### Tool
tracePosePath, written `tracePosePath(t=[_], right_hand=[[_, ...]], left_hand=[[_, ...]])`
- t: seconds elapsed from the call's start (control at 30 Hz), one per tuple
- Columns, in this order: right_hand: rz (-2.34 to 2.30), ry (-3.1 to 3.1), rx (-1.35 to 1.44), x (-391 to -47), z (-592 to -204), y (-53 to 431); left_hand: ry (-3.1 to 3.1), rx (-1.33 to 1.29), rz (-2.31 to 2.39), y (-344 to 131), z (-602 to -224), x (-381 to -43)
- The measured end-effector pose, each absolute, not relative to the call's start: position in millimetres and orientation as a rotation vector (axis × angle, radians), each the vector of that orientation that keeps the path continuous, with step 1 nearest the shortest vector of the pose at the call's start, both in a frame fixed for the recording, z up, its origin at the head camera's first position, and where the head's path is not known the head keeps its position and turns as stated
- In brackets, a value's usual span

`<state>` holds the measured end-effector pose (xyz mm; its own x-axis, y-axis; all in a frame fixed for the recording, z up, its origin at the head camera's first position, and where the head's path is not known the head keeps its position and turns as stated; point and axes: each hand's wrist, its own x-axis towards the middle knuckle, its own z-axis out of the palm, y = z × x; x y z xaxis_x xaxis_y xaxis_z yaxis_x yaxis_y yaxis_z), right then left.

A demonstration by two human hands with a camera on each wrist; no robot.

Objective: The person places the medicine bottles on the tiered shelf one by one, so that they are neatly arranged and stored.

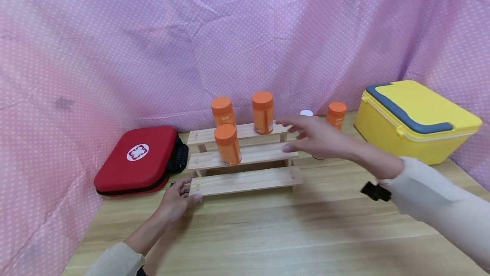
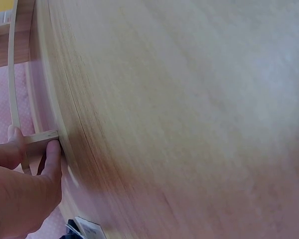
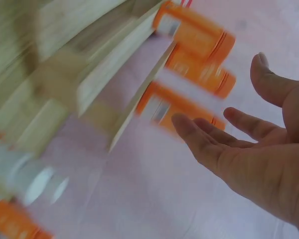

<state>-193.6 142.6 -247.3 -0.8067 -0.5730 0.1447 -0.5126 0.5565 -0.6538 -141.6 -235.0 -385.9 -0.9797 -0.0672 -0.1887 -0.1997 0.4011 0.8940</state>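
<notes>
A three-tier wooden display rack (image 1: 249, 181) stands on the table. My left hand (image 1: 177, 201) grips the left end of its lowest tier, with the thumb at the board and fingers around the end support (image 2: 40, 139). My right hand (image 1: 319, 138) hovers by the rack's right end, fingers spread and holding nothing. Two orange jars, one at left (image 1: 223, 108) and one nearer the middle (image 1: 262, 112), stand on the top tier. Another orange jar (image 1: 228, 145) is on the middle tier. Behind my right hand are a white-capped bottle (image 1: 306, 112) and an orange jar (image 1: 337, 109), both partly hidden.
A red first-aid case (image 1: 130, 169) with a black handle lies left of the rack. At the right back stands a yellow cooler box (image 1: 417, 106) with a grey-blue handle. Pink dotted cloth (image 1: 245, 33) hangs behind the wooden table (image 1: 260, 237).
</notes>
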Motion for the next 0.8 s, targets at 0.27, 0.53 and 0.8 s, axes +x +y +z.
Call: tracePosePath(t=[0.27, 0.53, 0.8], right_hand=[[-1.148, 2.857, -0.761, -205.0, -264.4, 220.9], [-1.04, 2.898, -0.52, -239.0, -295.5, 259.1], [-1.157, 2.722, -0.548, -258.2, -332.0, 254.2]], left_hand=[[2.53, -0.237, 1.626, -236.5, -385.9, -140.9], [2.543, -0.225, 1.642, -236.6, -387.5, -140.3], [2.554, -0.233, 1.61, -235.7, -386.0, -141.5]])
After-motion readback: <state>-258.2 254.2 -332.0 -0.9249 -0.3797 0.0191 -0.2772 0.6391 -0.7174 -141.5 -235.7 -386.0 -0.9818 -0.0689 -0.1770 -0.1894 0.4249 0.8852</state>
